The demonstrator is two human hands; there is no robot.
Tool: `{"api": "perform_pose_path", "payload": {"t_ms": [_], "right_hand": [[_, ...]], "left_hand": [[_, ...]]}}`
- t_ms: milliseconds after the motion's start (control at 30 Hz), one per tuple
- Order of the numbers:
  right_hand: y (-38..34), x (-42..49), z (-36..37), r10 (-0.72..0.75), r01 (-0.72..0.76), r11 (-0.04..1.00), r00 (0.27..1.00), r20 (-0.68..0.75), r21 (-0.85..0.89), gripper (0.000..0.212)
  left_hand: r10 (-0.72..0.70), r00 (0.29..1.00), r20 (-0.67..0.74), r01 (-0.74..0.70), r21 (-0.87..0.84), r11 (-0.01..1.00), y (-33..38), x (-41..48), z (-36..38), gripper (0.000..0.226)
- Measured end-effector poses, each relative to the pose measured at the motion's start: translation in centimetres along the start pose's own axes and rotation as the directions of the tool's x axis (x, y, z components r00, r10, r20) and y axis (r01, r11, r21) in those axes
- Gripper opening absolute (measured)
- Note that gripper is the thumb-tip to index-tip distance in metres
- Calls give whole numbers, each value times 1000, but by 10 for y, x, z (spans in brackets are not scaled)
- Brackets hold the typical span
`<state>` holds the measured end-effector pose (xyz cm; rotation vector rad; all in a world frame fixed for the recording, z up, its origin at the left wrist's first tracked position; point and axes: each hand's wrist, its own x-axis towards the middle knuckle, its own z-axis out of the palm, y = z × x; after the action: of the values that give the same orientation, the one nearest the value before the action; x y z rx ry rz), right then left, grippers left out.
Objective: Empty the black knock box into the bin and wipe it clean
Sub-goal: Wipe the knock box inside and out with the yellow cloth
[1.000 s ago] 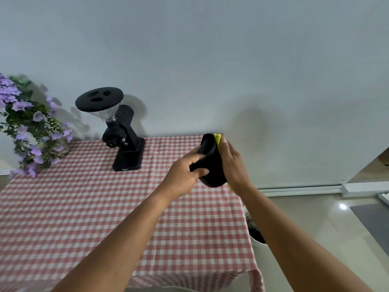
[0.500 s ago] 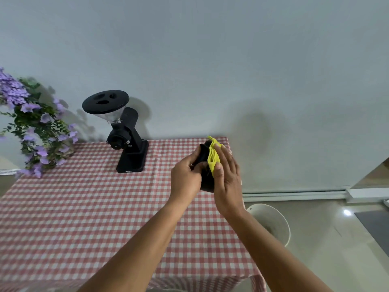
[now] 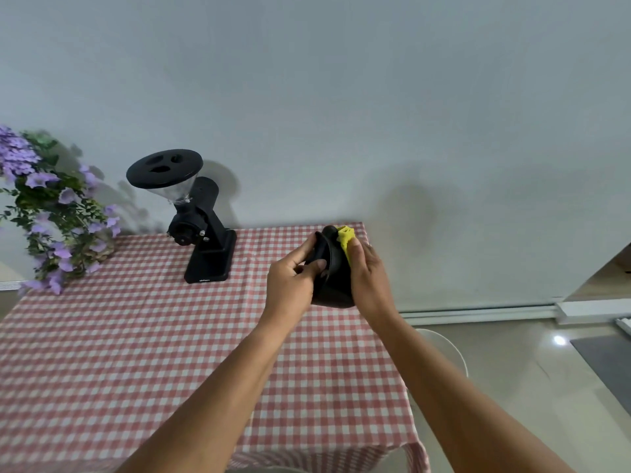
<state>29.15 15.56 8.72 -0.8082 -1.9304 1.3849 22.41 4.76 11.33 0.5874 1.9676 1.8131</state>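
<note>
I hold the black knock box tilted on its side above the far right part of the table. My left hand grips its rim, thumb inside the opening. My right hand presses a yellow cloth against the box's right outer side; only the cloth's top shows above my fingers. The white bin stands on the floor just right of the table, mostly hidden behind my right forearm.
A black coffee grinder stands at the back of the table with the red-and-white checked cloth. Purple flowers sit at the back left. A grey mat lies on the floor at right.
My right hand with the yellow cloth has slid from the box's front face round to its right side. The box sits a little lower in my left hand's grip.
</note>
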Motion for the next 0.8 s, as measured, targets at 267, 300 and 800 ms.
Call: {"api": "perform_pose_path", "payload": {"t_ms": [267, 300, 800], "right_hand": [[-3, -31, 8, -258, 255, 914, 966, 32, -314, 47], [-1, -22, 7, -166, 158, 961, 986, -17, -225, 47], [-5, 4, -11, -17, 16, 1000, 976, 217, 4, 51]], "left_hand": [[-138, 987, -78, 121, -195, 973, 0, 16, 0, 43], [-130, 989, -75, 115, -178, 977, 0, 15, -1, 44], [19, 983, 183, -51, 174, 983, 0, 18, -22, 43]]}}
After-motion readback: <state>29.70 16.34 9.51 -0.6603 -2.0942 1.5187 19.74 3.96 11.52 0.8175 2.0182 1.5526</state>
